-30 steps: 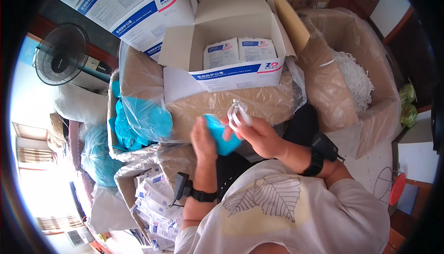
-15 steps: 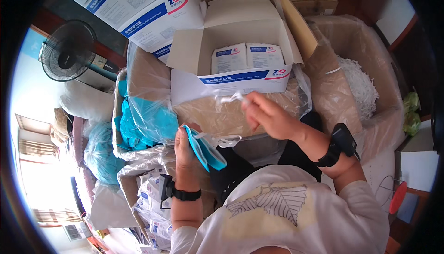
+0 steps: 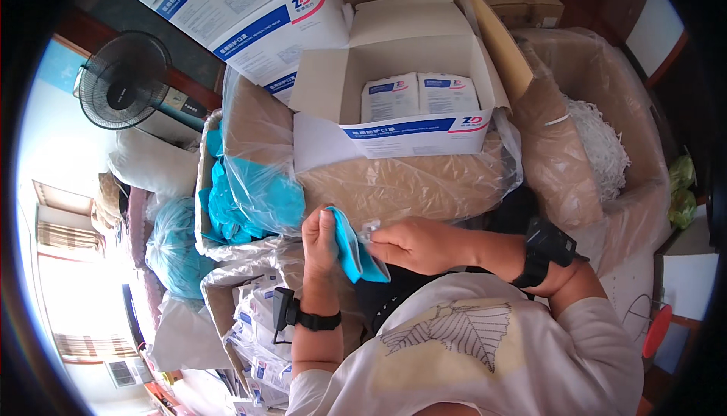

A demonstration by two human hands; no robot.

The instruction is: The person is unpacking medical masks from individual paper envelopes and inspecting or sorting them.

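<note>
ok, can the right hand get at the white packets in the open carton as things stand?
Probably yes: the open carton has its flaps folded out, and nothing visible covers the white packets. The right hand is at the blue mask, though, so it would likely have to leave that first.

I count two hands (image 3: 321,238), one blue piece (image 3: 346,248) between them; beyond both, one open box (image 3: 367,145), two white packets (image 3: 390,99); one fan (image 3: 125,79) far left of them.

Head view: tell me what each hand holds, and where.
The left hand holds the folded blue mask by its upper left edge; what the right hand grips cannot be told.
</note>
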